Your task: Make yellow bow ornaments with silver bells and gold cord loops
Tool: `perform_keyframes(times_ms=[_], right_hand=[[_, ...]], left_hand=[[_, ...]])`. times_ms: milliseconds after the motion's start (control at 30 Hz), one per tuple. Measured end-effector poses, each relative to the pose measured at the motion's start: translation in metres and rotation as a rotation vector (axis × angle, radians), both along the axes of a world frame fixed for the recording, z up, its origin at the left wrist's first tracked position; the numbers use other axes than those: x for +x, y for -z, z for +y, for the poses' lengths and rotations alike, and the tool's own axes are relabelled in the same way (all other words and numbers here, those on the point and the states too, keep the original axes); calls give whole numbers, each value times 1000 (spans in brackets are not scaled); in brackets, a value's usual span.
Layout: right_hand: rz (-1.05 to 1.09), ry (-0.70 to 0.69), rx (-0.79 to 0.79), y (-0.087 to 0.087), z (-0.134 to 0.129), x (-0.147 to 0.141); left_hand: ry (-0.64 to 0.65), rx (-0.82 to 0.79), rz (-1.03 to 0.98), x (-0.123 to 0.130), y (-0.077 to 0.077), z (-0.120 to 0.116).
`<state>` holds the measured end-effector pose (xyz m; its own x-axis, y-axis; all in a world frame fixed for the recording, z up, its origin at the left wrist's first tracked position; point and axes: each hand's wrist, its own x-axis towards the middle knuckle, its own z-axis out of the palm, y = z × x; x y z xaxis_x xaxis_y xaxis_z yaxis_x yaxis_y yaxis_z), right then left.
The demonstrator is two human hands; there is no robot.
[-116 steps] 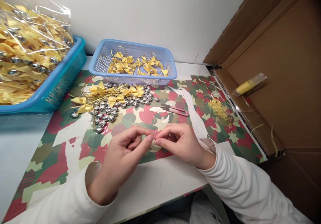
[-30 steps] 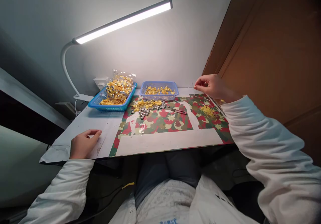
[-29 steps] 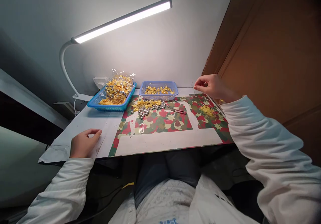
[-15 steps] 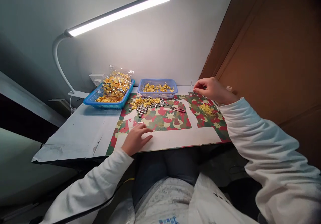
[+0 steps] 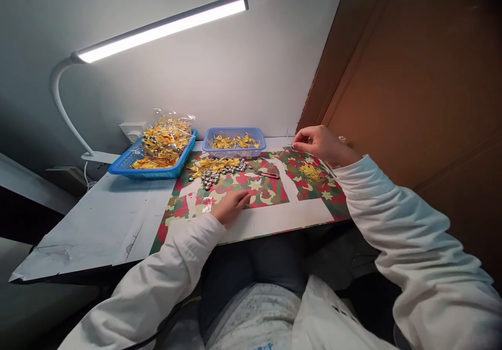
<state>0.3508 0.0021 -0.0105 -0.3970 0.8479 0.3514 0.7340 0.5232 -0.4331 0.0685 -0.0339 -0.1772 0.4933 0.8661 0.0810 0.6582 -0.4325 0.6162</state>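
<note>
My right hand (image 5: 318,143) is raised over the back right of the table, thumb and fingers pinched together on a thin pale thread; fine strands show around the fingertips. My left hand (image 5: 233,206) is low over the front of the patterned sheet, its fingers drawn together; anything in them is hidden. Beyond it lie a pile of yellow ribbon-like pieces (image 5: 219,166) and a heap of shiny silver beads (image 5: 212,178). Small pink-handled thread snips (image 5: 267,174) rest between the hands. A tangle of yellow threads (image 5: 311,171) is below my right hand.
A blue basket (image 5: 147,172) with a clear bag of yellow-and-silver pieces stands at the left. Behind the beads is a smaller blue-violet basket (image 5: 235,150) with yellow pieces. A lit lamp (image 5: 164,28) hangs above; a cardboard sheet (image 5: 403,88) stands at the right.
My left hand has moved right across the sheet, and its spread fingers have come together. My right hand keeps its pinch near the same spot. The view has turned slightly right.
</note>
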Motion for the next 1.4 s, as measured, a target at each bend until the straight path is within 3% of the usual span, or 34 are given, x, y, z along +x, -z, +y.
perform_keyframes(times_ms=[400, 567, 633, 700, 800, 933, 1000, 1100, 1167, 1400], right_hand=[[-20, 3, -20, 4, -2, 0], [-42, -8, -21, 5, -2, -3], [-43, -12, -14, 6, -1, -3], [-37, -13, -11, 8, 1, -3], [-28, -23, -15, 9, 4, -3], [-20, -31, -22, 9, 4, -6], [-23, -29, -18, 7, 2, -8], [-27, -38, -16, 3, -2, -11], [-26, -41, -15, -1, -6, -13], [-50, -32, -16, -9, -10, -18]], left_hand=[[-130, -67, 159, -92, -7, -62], [-226, -59, 195, -134, -10, -74], [-314, 17, 200, -147, -12, -75], [-434, 248, 183, -153, -12, -79], [-505, 600, 93, -141, -8, -95], [-273, 518, 19, -100, 3, -118], [-231, 442, -65, -84, 3, -117], [-319, 347, -174, -71, -7, -92], [-295, 301, -188, -63, -18, -65], [104, 0, -222, 8, -44, 27]])
